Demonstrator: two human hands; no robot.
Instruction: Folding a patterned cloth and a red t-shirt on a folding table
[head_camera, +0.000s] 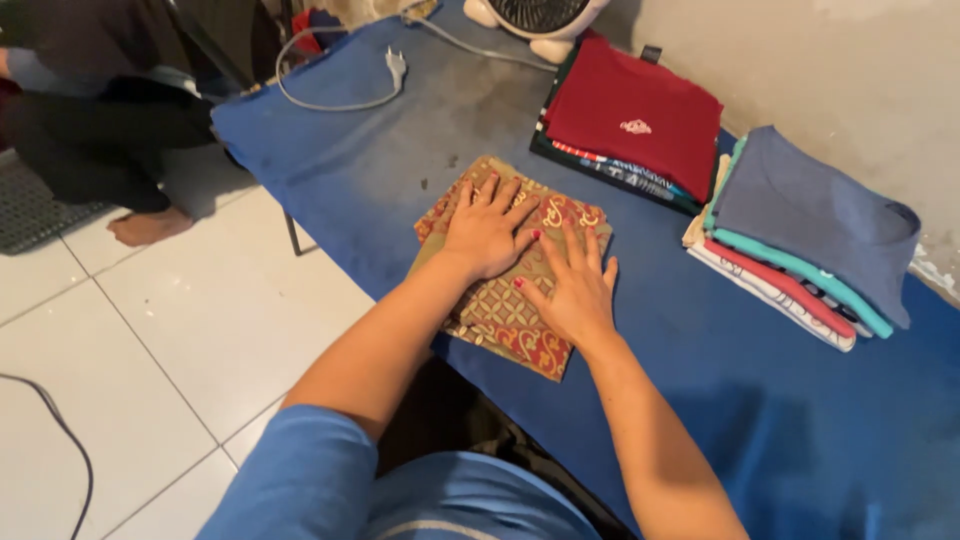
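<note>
A: Obs. Folded patterned cloth (505, 275) (red/gold motif) lies flat on the blue padded board (400, 170), near-left of board centre. Left hand (487, 232) is laid palm-down on the far half, fingers spread. Right hand (572, 290) is laid palm-down on the near-right half, fingers spread too; the two hands touch at the thumb side. Nothing is pinched or gripped.

B: How should the pressing be done well, in yr judgement?

A: Pressure prob. best kept even across both palms, swept from centre out to the edges so creases are pushed off rather than trapped. Edges of the fold should be checked for alignment before weight is put on. Cloth corner at the near edge overhangs a bit, so sliding twd the floor side is a risk.

B: Counts?

A: Patterned cloth: 1 piece seen; layers inside can't be told. Stacks of folded garments: 2. Far stack (630, 135), dark red top, approx. 3–4 items, edges too thin to be sure. Right stack (800, 235), grey-blue top, abt 5–6 layers seen at its edge. Fan (535, 20): 1, far end, partly cut off. Plug w/ white cord (395, 68): 1, loose on board. Another person (100, 130): 1, crouched far left on tile floor (200, 330).
</note>
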